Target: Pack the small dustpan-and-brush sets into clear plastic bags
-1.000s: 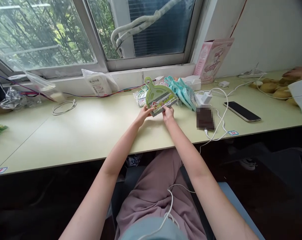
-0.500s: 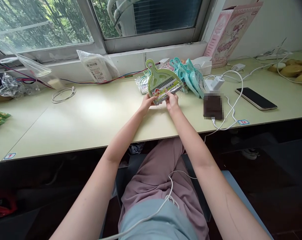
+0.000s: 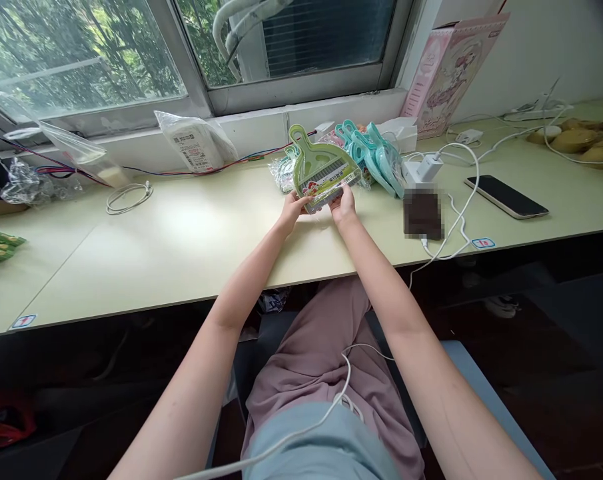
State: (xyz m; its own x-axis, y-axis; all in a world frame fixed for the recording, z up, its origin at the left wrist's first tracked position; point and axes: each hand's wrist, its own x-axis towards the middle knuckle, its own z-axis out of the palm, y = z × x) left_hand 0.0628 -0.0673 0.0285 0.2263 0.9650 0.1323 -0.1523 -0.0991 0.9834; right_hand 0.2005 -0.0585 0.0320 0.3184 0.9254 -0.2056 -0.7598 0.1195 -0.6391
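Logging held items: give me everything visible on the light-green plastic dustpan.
The light-green, fan-shaped plastic dustpan has a looped handle, a grey bristle-like strip and a printed label, all apparently in glossy clear wrap. It is tilted, handle toward the window, in front of turquoise plastic items. The left hand grips its lower left corner, the right hand its lower right edge. Contact with the pale yellow-green table can't be told.

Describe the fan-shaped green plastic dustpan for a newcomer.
At the pale yellow table beneath the grey-framed window, find the bare left hand and right hand. Both hold the wrapped dustpan, green unlike the turquoise plastic items to its right.
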